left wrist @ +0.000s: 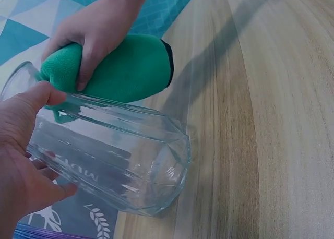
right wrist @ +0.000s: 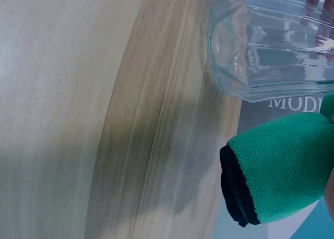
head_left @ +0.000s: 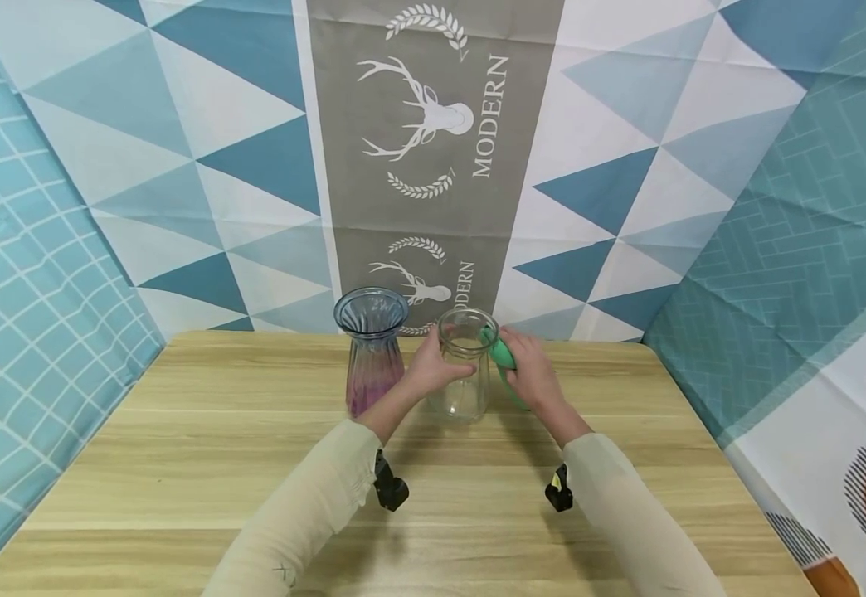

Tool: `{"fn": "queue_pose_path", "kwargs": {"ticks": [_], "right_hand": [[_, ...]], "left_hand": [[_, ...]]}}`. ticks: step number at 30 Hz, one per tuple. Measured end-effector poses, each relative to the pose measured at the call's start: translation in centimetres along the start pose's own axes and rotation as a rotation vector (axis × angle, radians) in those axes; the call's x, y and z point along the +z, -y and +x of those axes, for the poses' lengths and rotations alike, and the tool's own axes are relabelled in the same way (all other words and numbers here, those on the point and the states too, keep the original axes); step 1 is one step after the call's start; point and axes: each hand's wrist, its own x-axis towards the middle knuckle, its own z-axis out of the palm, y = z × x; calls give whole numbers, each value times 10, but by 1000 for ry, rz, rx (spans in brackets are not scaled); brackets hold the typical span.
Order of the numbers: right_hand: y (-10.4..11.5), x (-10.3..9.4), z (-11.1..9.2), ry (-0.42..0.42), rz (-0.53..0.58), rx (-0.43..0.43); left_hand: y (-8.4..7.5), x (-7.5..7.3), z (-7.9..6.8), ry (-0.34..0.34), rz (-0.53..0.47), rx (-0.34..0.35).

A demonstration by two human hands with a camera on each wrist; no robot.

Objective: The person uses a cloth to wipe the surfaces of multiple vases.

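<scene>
A clear glass vase (head_left: 464, 400) stands on the wooden table near its back edge. My left hand (head_left: 433, 366) grips it around the upper part, the thumb lying across the near side in the left wrist view. On the vase's right, my right hand (head_left: 533, 371) holds a green cloth (left wrist: 136, 72) with dark edging. Part of the cloth touches the glass near the rim, and the rest hangs down beside the vase. In the right wrist view the folded cloth (right wrist: 282, 168) shows largely, while most of the right hand is out of frame.
A ribbed vase (head_left: 373, 352), blue at the top and purple at the bottom, stands just left of the clear one. Behind the table (head_left: 254, 481) hangs a patterned fabric (head_left: 433, 207). Tile-patterned sheets (head_left: 15, 249) flank the sides.
</scene>
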Motion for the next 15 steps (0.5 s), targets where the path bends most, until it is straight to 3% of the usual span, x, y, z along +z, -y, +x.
{"fn": "queue_pose_path", "kwargs": {"ticks": [5, 15], "right_hand": [[-2, 3, -2, 27, 39, 31], [-10, 4, -1, 219, 15, 37]], "left_hand": [[1, 0, 1, 6, -8, 1], [1, -1, -2, 21, -25, -10]]}}
